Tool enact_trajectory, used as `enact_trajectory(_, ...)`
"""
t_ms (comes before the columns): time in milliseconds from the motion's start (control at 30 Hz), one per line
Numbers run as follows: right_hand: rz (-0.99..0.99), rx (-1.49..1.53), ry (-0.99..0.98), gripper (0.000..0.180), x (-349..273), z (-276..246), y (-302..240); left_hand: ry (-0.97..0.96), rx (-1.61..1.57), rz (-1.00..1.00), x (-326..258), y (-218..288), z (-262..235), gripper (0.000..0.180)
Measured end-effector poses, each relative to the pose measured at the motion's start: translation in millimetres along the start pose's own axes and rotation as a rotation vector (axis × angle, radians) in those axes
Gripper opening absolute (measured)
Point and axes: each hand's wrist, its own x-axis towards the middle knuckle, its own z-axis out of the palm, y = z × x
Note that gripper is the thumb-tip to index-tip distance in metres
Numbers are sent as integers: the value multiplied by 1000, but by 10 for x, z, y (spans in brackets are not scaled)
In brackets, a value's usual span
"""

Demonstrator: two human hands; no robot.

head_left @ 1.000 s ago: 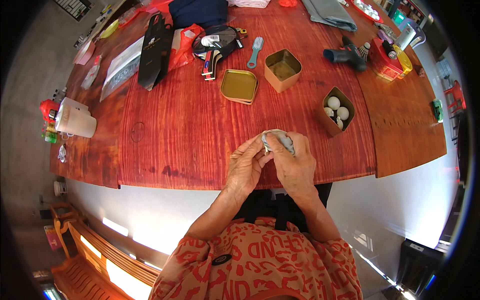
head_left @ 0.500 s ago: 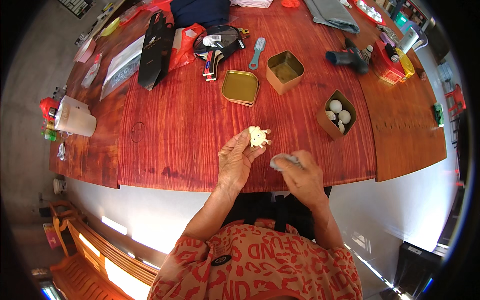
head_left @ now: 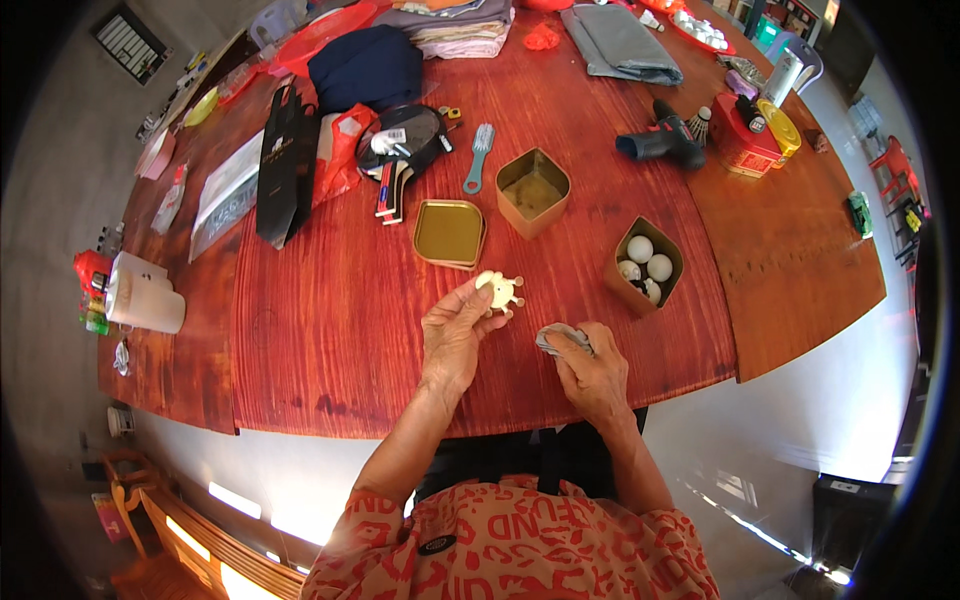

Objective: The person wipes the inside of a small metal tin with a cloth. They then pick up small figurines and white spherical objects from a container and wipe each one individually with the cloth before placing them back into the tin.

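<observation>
- Red wooden table [head_left: 330, 330], cluttered along the far side; near edge bare.
- Left hand [head_left: 455, 330] pinches a small cream knobbed ball [head_left: 500, 292], raised just above the table.
- Right hand [head_left: 590, 370] is curled tight around a grey cloth [head_left: 560, 337], resting on the table.
- Step, as judged: ball freed from cloth, being inspected.
- Next move needs a steady fingertip hold; the open tin of white balls [head_left: 645, 265] sits nearby.
- Both forearms bent, wrists low.

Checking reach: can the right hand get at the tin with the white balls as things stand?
Probably yes. The right hand lies just short of the open tin, with bare table between; but its grip is taken up by a grey wrapper.
</observation>
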Motion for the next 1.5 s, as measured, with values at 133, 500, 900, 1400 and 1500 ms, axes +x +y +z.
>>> enact_trajectory(133,10,-7,51,28,-18,125,229,-46,141,293,587,-16,129,20)
enact_trajectory(500,45,-7,58,30,-81,191,318,-20,764,605,1612,-115,409,21)
enact_trajectory(900,58,-11,34,33,-78,190,353,-42,1352,715,1672,-125,482,25)
enact_trajectory(1400,95,6,69,37,-81,164,375,-554,1395,950,850,-411,1267,20)
enact_trajectory(1500,99,1,78,38,-129,180,396,-661,1525,839,752,-481,1386,23)
